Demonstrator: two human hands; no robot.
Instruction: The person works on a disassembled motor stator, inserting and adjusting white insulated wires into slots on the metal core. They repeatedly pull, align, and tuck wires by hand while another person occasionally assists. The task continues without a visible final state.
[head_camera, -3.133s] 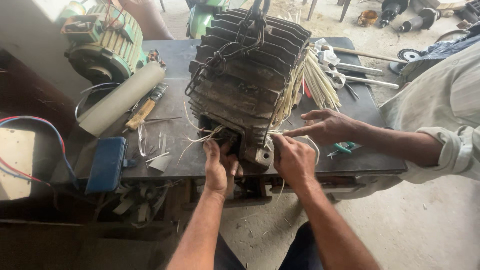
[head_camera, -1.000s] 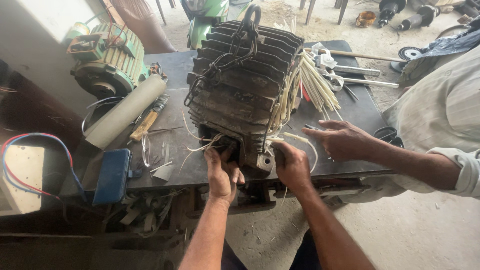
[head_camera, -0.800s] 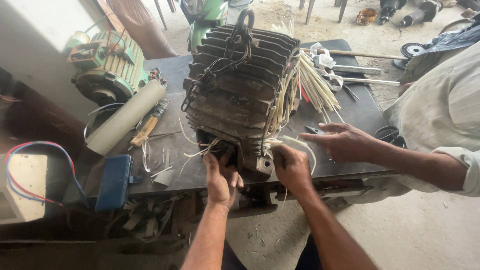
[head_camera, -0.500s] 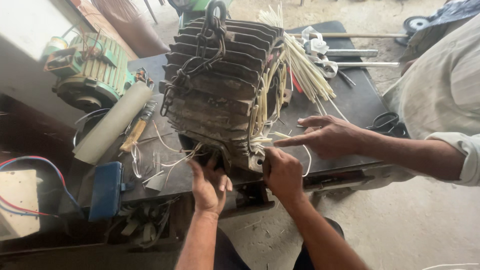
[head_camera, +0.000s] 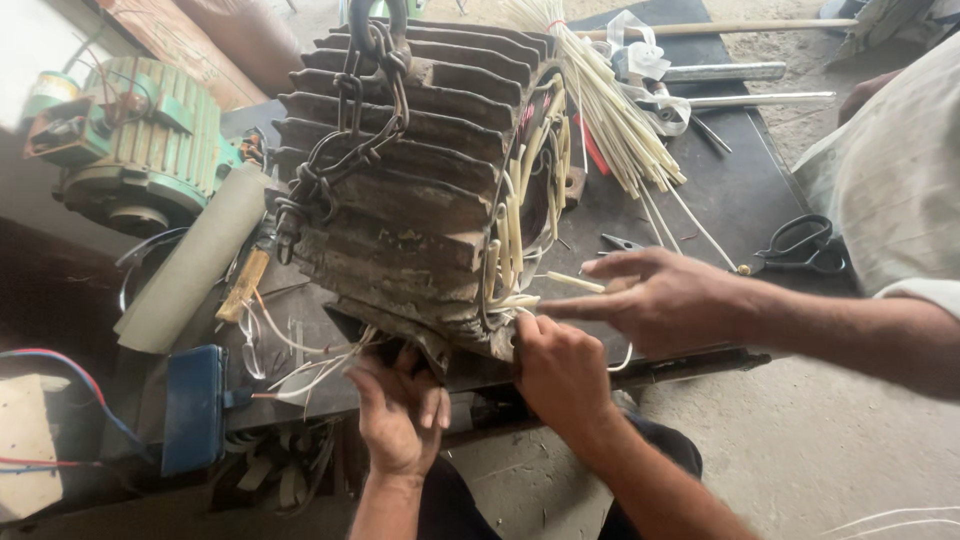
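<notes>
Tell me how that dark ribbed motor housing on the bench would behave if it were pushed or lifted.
The dark ribbed metal motor housing is probably very heavy: it looks like thick cast metal and a chain is hooked to it. Its rounded body might roll; the left hand and right hand sit at its lower edge.

Our left hand (head_camera: 397, 420) and right hand (head_camera: 562, 372): bare forearms, no sleeves, gloves or rings; dark trousers at 6 o'clock.
</notes>
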